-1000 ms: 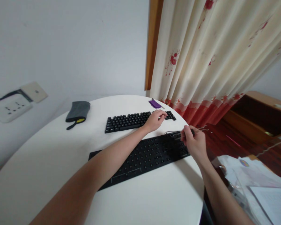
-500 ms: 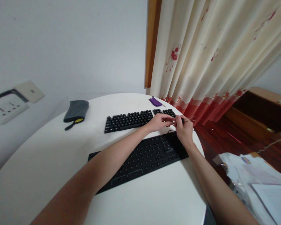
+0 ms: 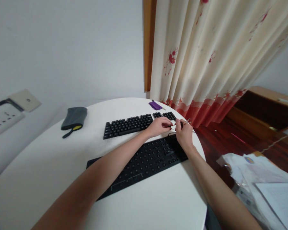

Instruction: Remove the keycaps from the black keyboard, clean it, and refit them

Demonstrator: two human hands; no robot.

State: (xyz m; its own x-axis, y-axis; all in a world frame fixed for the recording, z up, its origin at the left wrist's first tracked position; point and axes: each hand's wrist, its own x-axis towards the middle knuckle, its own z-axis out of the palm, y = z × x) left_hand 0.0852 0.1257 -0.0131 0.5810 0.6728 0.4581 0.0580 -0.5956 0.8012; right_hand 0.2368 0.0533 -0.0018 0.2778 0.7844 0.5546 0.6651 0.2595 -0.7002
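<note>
Black keyboard (image 3: 156, 156), hands (image 3: 185, 134) near table edge (image 3: 200, 149)

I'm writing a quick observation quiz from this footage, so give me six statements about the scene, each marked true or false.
1. The right hand holds a small item with thin wire prongs. True.
2. The black keyboard has a keycap on every key. False: bare switches show across it.
3. Black keycaps lie in rows on the white table, beyond the keyboard. True.
4. The grey pouch lies to the right of the keycap rows. False: it lies to their left.
5. The purple item lies farther off than the keycaps. True.
6. The left hand rests on the grey pouch. False: it is close to the right hand, near the keycaps.
</note>
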